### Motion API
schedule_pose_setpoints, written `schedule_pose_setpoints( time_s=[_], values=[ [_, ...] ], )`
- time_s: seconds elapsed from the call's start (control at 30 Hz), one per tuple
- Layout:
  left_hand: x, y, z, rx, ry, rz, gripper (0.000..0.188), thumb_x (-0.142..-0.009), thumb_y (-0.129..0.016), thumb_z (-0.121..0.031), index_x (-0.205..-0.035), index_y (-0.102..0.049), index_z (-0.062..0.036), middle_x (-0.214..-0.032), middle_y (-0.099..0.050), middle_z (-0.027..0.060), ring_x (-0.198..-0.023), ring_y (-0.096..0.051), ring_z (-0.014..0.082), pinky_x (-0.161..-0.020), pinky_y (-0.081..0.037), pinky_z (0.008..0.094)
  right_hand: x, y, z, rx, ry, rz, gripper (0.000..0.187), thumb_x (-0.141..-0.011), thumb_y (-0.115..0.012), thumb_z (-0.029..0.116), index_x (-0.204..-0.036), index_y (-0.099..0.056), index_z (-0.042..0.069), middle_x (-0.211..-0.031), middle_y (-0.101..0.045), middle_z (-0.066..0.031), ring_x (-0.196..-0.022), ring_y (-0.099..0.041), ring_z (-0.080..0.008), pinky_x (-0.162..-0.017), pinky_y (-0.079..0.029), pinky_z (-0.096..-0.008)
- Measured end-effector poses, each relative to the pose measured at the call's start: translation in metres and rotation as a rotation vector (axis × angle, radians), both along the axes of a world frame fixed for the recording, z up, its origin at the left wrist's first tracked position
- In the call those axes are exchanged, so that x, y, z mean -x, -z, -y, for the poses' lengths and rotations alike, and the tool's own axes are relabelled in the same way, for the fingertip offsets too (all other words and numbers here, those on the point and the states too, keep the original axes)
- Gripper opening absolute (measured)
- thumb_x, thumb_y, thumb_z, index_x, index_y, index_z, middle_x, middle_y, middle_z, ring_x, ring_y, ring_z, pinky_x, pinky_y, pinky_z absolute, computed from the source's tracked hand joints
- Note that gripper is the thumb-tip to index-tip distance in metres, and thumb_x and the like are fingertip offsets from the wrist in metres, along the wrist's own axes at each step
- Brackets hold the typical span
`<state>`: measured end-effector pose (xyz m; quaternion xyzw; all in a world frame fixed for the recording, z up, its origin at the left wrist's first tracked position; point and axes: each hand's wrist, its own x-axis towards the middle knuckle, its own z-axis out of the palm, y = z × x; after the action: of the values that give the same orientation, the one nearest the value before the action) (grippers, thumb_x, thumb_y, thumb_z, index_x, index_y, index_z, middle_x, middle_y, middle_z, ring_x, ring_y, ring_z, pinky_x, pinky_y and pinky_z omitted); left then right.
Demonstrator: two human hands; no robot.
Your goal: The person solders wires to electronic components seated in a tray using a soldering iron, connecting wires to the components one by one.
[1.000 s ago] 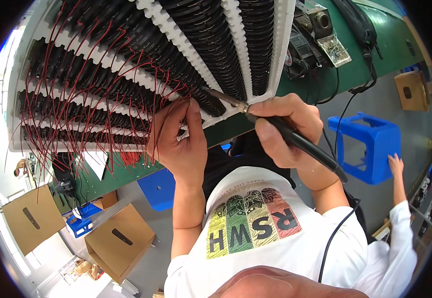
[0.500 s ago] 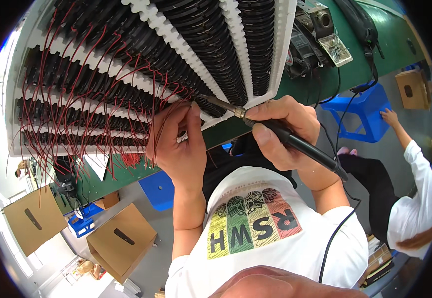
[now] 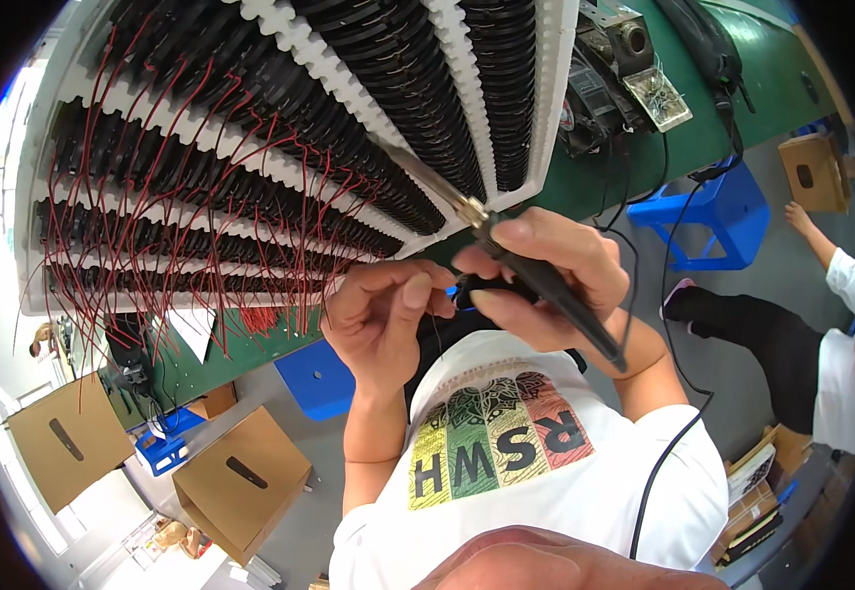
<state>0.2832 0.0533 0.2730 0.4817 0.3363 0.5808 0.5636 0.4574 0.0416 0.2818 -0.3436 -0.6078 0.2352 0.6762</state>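
Hands meet below tray (image 3: 555, 118); right hand (image 3: 546, 280) grips soldering iron (image 3: 536, 280).

- Tray (image 3: 546, 108) of coil parts lies on the bench (image 3: 634, 167), filling its left and middle; wire leads (image 3: 201, 226) hang off its left half toward the near edge.
- Right of tray on bench: a cluster of equipment (image 3: 610, 69), with a small dish (image 3: 666, 98) just beside it.
- Left hand (image 3: 378, 320) and right hand (image 3: 546, 275) meet just in front of the tray's near right corner.
- Soldering iron (image 3: 546, 285) in right hand, tip at the tray's near edge; its cable (image 3: 673, 442) trails down right.
- Stool (image 3: 718, 211) on floor right of hands, under bench edge.
- Two cardboard boxes (image 3: 236, 482) on floor, lower left.
- Another person (image 3: 831, 334) far right.
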Motion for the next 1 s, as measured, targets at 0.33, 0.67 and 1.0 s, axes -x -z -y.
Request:
schedule_pose_setpoints(
  time_s=[0.33, 0.67, 1.0],
  values=[
    [0.004, 0.005, 0.008, -0.094, 0.238, 0.031, 0.006, -0.093, -0.065, 0.001, -0.097, -0.062, 0.0047, -0.081, -0.071, 0.0170, -0.061, -0.063, 0.0176, -0.058, -0.054, 0.0250, 0.007, 0.011, 0.002, 0.002, -0.180, -0.103, 0.049, -0.077, -0.078, -0.010, -0.119, -0.056, -0.002, -0.080, -0.067, -0.0122, -0.077, -0.073, -0.0193, -0.057, -0.055, -0.0229],
    [-0.002, 0.004, -0.021, -0.068, -0.289, -0.288, 0.008, -0.091, -0.069, -0.002, -0.097, -0.069, 0.0032, -0.074, -0.071, 0.0113, -0.057, -0.063, 0.0136, -0.055, -0.050, 0.0226, -0.003, 0.011, 0.001, -0.102, 0.032, 0.021, 0.035, -0.076, -0.069, -0.009, -0.110, -0.062, -0.004, -0.071, -0.062, -0.0075, -0.050, -0.051, -0.0121, -0.046, -0.041, -0.0220],
    [-0.004, 0.012, -0.042, -0.241, -0.477, -0.569, 0.007, -0.086, -0.074, -0.002, -0.091, -0.073, 0.0032, -0.070, -0.073, 0.0069, -0.057, -0.062, 0.0109, -0.058, -0.050, 0.0204, -0.008, -0.003, -0.002, 0.101, -0.008, 0.085, 0.023, -0.074, -0.065, 0.002, -0.096, -0.066, -0.005, -0.062, -0.060, -0.0037, -0.044, -0.041, -0.0100, -0.044, -0.034, -0.0209]
  ],
)
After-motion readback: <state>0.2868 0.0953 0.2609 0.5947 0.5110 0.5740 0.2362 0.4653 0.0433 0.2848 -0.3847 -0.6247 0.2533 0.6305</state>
